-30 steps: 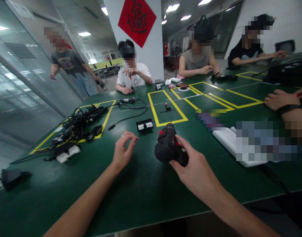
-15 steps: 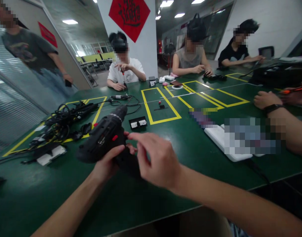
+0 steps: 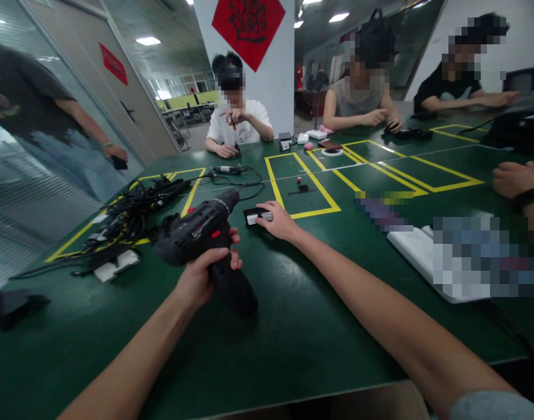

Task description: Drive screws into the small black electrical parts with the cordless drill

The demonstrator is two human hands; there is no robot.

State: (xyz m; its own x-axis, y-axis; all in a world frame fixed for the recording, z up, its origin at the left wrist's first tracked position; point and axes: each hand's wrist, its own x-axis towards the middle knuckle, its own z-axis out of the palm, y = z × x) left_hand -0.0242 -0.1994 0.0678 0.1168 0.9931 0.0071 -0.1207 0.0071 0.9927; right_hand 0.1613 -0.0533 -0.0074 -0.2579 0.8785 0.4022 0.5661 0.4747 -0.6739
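A black cordless drill (image 3: 197, 230) with a red switch is held up over the table, its chuck pointing away from me. My left hand (image 3: 199, 277) is wrapped round its handle from below. Past the drill's chuck, my right hand (image 3: 278, 221) reaches forward and down onto a small black holder with white pieces (image 3: 250, 218). Its thumb and fingers close on the holder's right side and cover that part of it.
Tangled black cables (image 3: 133, 213) lie at the left, with a black-and-white piece (image 3: 117, 265) before them. A black object (image 3: 16, 307) sits at the left edge. A white power strip (image 3: 418, 262) is at the right. Yellow tape outlines (image 3: 317, 212) mark the green table (image 3: 319, 326). Several people are around it.
My right hand has left the drill and moved forward onto the small black holder. My left hand still grips the drill. The view has turned slightly to the left.
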